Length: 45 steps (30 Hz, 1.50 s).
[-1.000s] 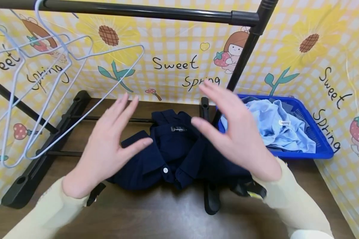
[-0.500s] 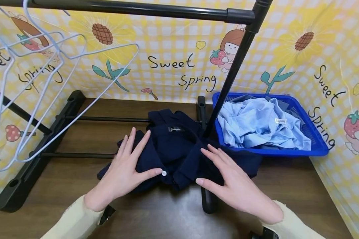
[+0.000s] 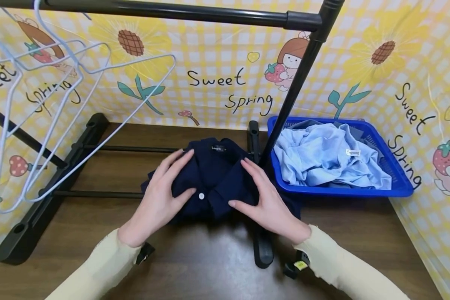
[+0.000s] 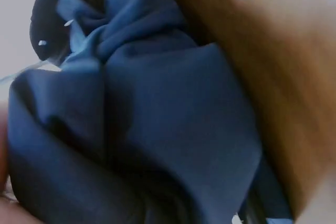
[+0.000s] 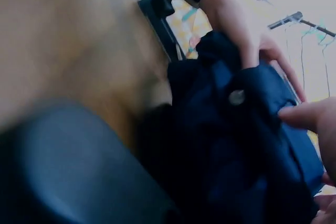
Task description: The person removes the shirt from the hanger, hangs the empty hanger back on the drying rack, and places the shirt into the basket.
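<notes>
A navy collared shirt (image 3: pixel 217 175) lies bunched across the rack's base, its label and white collar button (image 3: pixel 201 196) showing in the head view. My left hand (image 3: pixel 157 200) grips its left side, thumb beside the button and fingers over the folds. On the other side my right hand (image 3: pixel 268 202) holds the collar area between thumb and fingers. Dark folds of the shirt (image 4: pixel 173 108) fill most of the left wrist view. In the right wrist view, my right thumb (image 5: pixel 304 115) presses the cloth near the button (image 5: pixel 237 97); its fingers are mostly hidden.
A black garment rack (image 3: pixel 195 14) spans the space, its right foot (image 3: pixel 263 250) beneath the shirt. Pale wire hangers (image 3: pixel 75 62) hang at the left. To the right sits a blue basket (image 3: pixel 401 183) with light-blue clothing (image 3: pixel 322 154). Patterned cloth (image 3: pixel 217 108) lines the back.
Both hands have come down from above the shirt onto its sides and moved closer together. The shirt is more gathered, and its collar and button have shifted away from me.
</notes>
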{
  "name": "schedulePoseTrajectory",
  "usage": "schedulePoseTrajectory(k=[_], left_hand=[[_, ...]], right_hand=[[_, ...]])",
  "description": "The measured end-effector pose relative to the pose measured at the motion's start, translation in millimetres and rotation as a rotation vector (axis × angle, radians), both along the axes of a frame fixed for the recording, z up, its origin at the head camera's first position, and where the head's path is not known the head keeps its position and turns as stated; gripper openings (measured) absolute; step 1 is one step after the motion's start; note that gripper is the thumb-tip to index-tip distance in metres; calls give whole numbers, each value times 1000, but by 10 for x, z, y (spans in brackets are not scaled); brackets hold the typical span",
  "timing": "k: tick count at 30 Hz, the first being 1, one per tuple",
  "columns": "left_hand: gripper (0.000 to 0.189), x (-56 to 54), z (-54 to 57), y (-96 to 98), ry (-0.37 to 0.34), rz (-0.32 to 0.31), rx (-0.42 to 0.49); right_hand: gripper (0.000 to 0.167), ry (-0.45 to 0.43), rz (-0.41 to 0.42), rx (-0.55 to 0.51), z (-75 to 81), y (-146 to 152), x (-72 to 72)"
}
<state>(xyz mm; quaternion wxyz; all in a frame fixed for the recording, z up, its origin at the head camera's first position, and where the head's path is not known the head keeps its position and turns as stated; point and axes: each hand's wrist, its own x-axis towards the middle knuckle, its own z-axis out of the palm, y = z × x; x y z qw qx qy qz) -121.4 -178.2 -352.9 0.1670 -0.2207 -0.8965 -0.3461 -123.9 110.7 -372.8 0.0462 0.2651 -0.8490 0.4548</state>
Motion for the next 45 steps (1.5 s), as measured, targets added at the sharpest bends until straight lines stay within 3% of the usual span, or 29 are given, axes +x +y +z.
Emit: schedulePoseTrajectory(k=[2, 5, 8, 12, 15, 18, 23, 26, 37, 42, 45], left_hand=[[98, -114, -7, 6, 19, 16, 17], [104, -292, -73, 4, -37, 65, -19], [109, -468, -169, -5, -253, 120, -143], [108, -612, -268, -31, -556, 109, -303], [106, -659, -297, -49, -629, 48, -320], [103, -697, -298, -57, -643, -2, -322], [96, -712, -304, -34, -637, -58, -286], [91, -709, -331, -3, -619, -60, -266], [65, -693, -430, 92, -521, 14, -163], [51, -701, -455, 153, -470, 27, -82], [45, -687, -447, 182, -400, 33, -4]], right_hand=[[93, 21, -9, 1, -3, -53, -129], [94, -12, -24, 47, -21, -134, -324], [94, -106, -24, 143, -79, -199, -504], [98, -202, -10, 297, -166, -248, -652], [99, -217, -5, 385, -188, -277, -690], [100, -254, -5, 432, -185, -318, -711], [105, -414, 18, 481, -215, -412, -761], [105, -459, 21, 512, -238, -458, -788], [78, -310, 20, 536, -265, -529, -799], [64, -285, 18, 465, -281, -525, -811], [56, -255, 5, 384, -275, -501, -812]])
